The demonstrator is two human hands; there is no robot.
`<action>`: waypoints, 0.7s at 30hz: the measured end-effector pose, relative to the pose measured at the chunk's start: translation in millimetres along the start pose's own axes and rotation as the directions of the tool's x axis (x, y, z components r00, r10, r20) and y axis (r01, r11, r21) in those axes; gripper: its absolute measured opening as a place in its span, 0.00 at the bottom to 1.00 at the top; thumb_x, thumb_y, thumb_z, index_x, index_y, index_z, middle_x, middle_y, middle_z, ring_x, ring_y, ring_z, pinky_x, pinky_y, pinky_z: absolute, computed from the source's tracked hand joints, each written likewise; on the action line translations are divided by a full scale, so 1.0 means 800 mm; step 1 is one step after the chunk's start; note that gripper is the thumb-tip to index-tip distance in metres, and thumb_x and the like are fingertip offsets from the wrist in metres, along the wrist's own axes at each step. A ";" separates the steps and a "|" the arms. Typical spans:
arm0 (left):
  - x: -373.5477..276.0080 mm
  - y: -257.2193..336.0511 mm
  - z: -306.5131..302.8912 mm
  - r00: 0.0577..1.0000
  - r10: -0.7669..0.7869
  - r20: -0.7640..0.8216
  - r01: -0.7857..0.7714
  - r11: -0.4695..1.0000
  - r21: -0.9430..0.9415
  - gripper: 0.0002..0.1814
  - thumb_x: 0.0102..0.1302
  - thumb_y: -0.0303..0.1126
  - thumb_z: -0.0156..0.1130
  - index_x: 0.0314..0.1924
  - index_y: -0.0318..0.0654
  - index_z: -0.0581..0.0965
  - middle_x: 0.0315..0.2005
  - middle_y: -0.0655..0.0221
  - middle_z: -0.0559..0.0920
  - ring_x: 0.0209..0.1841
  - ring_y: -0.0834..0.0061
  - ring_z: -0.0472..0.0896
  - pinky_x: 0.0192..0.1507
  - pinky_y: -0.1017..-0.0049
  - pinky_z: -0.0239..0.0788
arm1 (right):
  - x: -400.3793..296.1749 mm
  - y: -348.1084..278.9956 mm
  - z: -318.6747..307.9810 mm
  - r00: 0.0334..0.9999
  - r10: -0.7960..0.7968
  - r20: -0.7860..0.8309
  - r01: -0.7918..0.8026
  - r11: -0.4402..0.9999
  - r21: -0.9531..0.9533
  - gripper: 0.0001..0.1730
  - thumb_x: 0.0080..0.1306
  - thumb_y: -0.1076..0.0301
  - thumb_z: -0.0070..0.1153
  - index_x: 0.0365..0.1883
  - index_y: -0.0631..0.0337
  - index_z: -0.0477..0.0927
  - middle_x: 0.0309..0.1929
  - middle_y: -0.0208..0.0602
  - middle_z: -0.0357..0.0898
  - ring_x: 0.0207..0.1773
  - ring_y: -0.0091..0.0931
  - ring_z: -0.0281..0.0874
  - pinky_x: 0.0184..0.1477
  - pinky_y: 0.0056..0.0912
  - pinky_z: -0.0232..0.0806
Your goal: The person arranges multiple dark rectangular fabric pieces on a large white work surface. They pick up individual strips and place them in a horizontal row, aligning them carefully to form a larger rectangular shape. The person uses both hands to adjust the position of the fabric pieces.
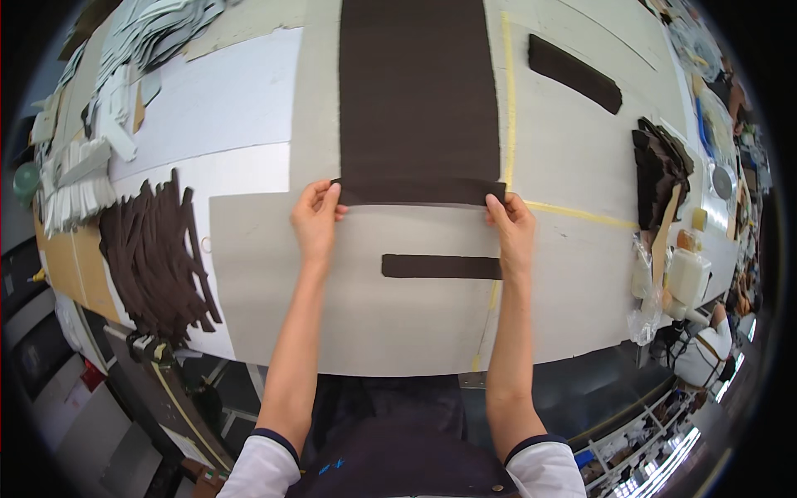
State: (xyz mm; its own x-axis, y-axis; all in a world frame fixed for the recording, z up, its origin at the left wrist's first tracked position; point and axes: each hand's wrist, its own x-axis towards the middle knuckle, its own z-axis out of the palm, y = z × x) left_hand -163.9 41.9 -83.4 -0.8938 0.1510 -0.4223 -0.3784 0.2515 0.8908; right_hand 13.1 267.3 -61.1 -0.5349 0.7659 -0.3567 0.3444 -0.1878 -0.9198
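A dark brown strip of fabric or leather (423, 192) is stretched level between my two hands. My left hand (316, 218) pinches its left end between thumb and fingers, and my right hand (513, 227) does the same at the right end. The strip lies along the near edge of a long dark brown sheet (418, 93), which runs away from me; whether the two are joined cannot be seen. Closer to me, a short dark strip (441, 266) rests on the grey board (398, 330), its right end meeting my right forearm in view.
Many loose brown strips (155, 255) are heaped at left, below white strips (78, 180) and stacked grey pieces (165, 31). Another dark piece (576, 75) lies far right. Dark scraps (660, 168) and a white plastic container (688, 277) sit by the right edge. Yellow tape (579, 215) marks the board.
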 end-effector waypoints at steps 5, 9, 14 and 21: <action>0.001 -0.003 0.013 0.997 0.031 -0.065 -0.021 0.989 0.146 0.10 0.69 0.34 0.67 0.42 0.34 0.81 0.28 0.74 0.81 0.25 0.85 0.76 0.26 0.82 0.68 | 0.014 0.017 0.013 0.978 0.016 -0.209 -0.026 0.999 -0.045 0.10 0.72 0.66 0.58 0.38 0.65 0.80 0.29 0.25 0.73 0.30 0.17 0.66 0.34 0.22 0.63; 0.007 -0.007 0.018 0.994 0.059 -0.091 -0.039 0.977 0.207 0.11 0.68 0.38 0.68 0.40 0.37 0.81 0.27 0.78 0.79 0.23 0.87 0.71 0.25 0.83 0.62 | 0.023 0.026 0.023 0.950 -0.099 -0.296 0.065 0.990 -0.122 0.09 0.71 0.70 0.57 0.45 0.66 0.80 0.32 0.27 0.75 0.33 0.18 0.69 0.36 0.25 0.66; 0.008 -0.009 0.021 0.992 0.061 -0.107 -0.032 0.967 0.253 0.11 0.67 0.38 0.69 0.37 0.37 0.81 0.23 0.79 0.76 0.22 0.88 0.70 0.25 0.82 0.64 | 0.027 0.032 0.025 0.936 -0.121 -0.331 0.070 0.984 -0.163 0.12 0.70 0.73 0.56 0.51 0.65 0.78 0.32 0.29 0.75 0.33 0.19 0.71 0.36 0.26 0.67; 0.009 -0.007 0.024 0.986 0.113 -0.120 -0.070 0.947 0.314 0.11 0.66 0.35 0.69 0.35 0.34 0.81 0.23 0.76 0.78 0.22 0.86 0.71 0.24 0.81 0.70 | 0.030 0.031 0.027 0.930 -0.118 -0.347 0.062 0.984 -0.168 0.12 0.69 0.74 0.56 0.50 0.67 0.78 0.31 0.29 0.74 0.30 0.19 0.69 0.35 0.25 0.66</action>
State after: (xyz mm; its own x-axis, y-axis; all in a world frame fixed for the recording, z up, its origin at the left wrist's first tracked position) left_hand -163.3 59.5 -94.6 -0.9532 0.0625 -0.2959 -0.2200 0.5280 0.8202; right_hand -8.3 267.8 -96.0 -0.2703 0.9483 -0.1665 0.4352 -0.0339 -0.8997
